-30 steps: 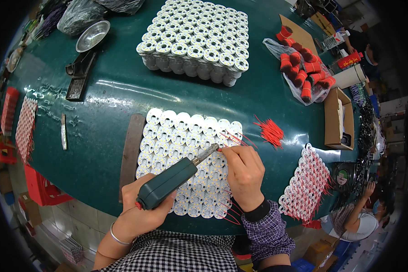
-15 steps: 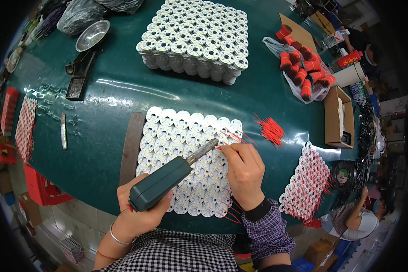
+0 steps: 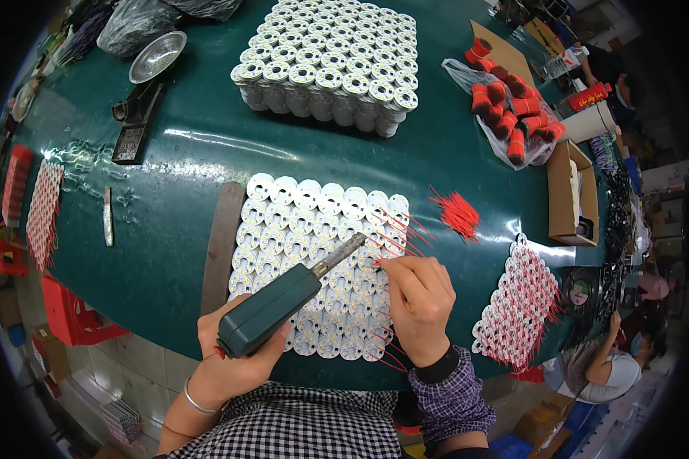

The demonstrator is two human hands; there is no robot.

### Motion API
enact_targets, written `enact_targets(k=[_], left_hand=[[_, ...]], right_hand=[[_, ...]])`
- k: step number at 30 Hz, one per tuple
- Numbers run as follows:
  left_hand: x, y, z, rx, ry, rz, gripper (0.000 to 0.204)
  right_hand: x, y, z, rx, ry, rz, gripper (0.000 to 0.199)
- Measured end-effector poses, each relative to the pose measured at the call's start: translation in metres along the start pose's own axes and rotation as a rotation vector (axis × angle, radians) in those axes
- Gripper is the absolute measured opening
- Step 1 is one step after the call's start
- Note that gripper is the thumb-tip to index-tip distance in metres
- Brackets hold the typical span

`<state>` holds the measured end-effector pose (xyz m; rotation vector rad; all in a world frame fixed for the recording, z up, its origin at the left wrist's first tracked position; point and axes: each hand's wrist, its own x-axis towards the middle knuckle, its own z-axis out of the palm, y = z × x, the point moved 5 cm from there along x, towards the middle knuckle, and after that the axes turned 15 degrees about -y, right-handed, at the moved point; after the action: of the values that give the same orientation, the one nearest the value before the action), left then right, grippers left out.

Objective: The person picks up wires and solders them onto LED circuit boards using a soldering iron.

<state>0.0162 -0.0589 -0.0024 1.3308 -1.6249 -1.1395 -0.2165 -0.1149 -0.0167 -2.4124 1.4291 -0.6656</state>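
My left hand (image 3: 241,369) is wrapped round a dark green soldering gun (image 3: 272,310), whose metal barrel points up and right over a panel of round white LED boards (image 3: 306,200). Its tip ends above the boards near the panel's right side. Just below and right of that tip, my right hand (image 3: 421,302) pinches a short red wire, its end showing at the fingertips over a board. Several red wires (image 3: 406,243) stick out from boards along the right edge. A dark flat bar (image 3: 222,245) lies along the panel's left side.
Loose red wires (image 3: 458,214) lie right of the panel, and a wired panel (image 3: 517,306) beyond them. Stacked LED boards (image 3: 329,76) stand at the back, with bundled red wires (image 3: 505,115) beside them. A cardboard box (image 3: 563,195) sits far right; a black holder (image 3: 134,126) stands left.
My right hand has moved slightly toward me and right, to a lower board. Another red wire shows on the board it left. The soldering gun has shifted only slightly.
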Motion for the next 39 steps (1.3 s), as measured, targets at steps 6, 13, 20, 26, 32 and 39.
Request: enact_targets(k=[6,13,20,26,32,39], left_hand=[[-0.002,-0.003,0.007,0.02,-0.08,-0.057,0.019],[-0.003,-0.006,0.011,-0.018,-0.07,-0.082,0.012],[-0.002,-0.008,0.012,-0.011,-0.061,-0.056,0.01],[-0.003,-0.008,0.012,0.011,-0.061,-0.047,0.01],[-0.005,0.004,0.003,0.055,-0.042,0.001,0.014],[-0.011,0.002,-0.001,0.031,-0.014,0.011,0.02]], right_hand=[[-0.001,0.002,0.005,0.032,-0.002,-0.006,0.023],[-0.001,0.004,0.006,0.057,-0.019,0.001,0.026],[-0.001,0.004,0.007,0.043,-0.031,0.008,0.027],[0.0,0.003,0.008,0.03,-0.036,0.012,0.027],[0.0,0.002,0.006,0.011,-0.02,0.031,0.025],[-0.001,-0.011,-0.002,-0.024,0.014,0.0,0.021]])
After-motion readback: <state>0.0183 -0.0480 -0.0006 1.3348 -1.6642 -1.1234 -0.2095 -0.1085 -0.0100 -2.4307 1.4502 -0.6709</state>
